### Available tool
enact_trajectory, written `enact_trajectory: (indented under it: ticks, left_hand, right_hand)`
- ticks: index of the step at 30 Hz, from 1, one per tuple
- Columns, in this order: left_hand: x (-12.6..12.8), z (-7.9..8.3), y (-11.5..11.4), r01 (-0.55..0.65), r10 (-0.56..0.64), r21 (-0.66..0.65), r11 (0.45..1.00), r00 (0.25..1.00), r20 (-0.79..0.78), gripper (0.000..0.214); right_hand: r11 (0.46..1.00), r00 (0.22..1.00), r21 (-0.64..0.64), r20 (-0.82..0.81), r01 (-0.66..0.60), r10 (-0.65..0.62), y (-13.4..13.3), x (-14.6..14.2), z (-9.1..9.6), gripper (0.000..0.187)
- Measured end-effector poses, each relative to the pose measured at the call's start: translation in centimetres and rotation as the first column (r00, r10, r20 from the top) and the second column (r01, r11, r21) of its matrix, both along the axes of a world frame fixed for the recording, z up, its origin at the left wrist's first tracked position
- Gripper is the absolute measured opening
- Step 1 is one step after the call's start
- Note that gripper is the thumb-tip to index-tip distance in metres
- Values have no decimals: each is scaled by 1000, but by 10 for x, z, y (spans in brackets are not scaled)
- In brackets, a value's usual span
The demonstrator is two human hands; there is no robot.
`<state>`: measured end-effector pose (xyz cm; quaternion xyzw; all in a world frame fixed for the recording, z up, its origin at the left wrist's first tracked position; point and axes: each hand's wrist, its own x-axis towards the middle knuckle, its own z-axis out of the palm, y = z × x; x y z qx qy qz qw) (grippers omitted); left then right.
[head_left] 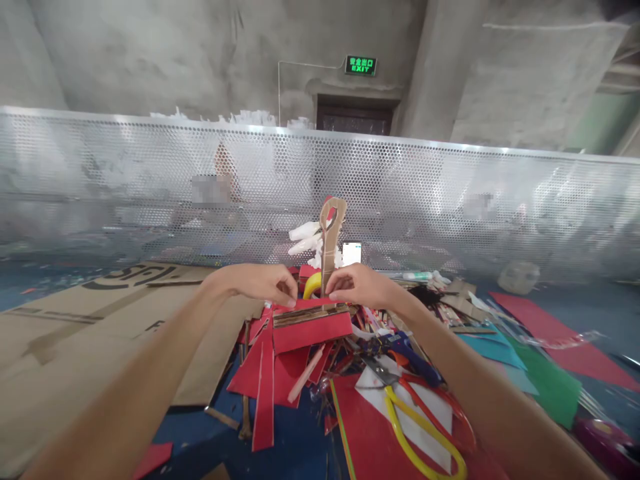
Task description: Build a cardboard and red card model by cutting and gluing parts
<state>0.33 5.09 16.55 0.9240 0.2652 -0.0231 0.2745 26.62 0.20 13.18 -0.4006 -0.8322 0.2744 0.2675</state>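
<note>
A red-faced cardboard piece [314, 333] with brown corrugated edges lies in front of me, tilted up at its right end. My left hand [273, 283] is curled, its fingertips pinching the back edge near the left end. My right hand [356, 285] has its fingers bent and pressed to the same back edge, right beside a tall cardboard upright [331, 247] with a looped top. White pointed pieces [305, 235] stick out left of that upright. A yellow tape roll [313, 285] shows between the hands. The exact contact of the right fingertips is partly hidden.
Yellow-and-red-handled scissors [400, 413] and a blue glue gun [407, 350] lie under my right forearm. Red cardboard strips [265, 393] are scattered in front. A large brown cardboard sheet [200, 353] spreads left. Coloured paper [545, 377] lies right. A perforated metal screen [425, 193] stands behind.
</note>
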Motion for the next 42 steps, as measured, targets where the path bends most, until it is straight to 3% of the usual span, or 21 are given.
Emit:
enact_trajectory:
  ticks: [7, 12, 18, 24, 34, 42]
  left_hand:
    - [-4, -11, 11, -78, 75, -75, 994, 996, -44, 25]
    - [-3, -12, 9, -99, 95, -24, 995, 987, -130, 22]
    - [0, -11, 5, -126, 119, -25, 992, 974, -192, 18]
    - [3, -12, 2, -182, 181, 18, 983, 957, -226, 16]
    - [7, -13, 1, -168, 177, 58, 984, 919, -353, 24]
    - [8, -15, 2, -165, 184, 84, 983, 917, -354, 26]
  right_hand:
    - [1000, 997, -10, 71, 23, -23, 2, 8, 1, 11]
    - [994, 993, -43, 69, 98, -95, 8, 7, -6, 9]
    - [996, 995, -26, 60, 86, -84, 9, 6, -8, 11]
    - [979, 970, 0, 136, 202, -200, 15, 8, -16, 29]
    - [988, 990, -79, 59, 131, -127, 24, 18, -27, 35]
    - [988, 993, -112, 57, 108, -102, 29, 21, -32, 36]
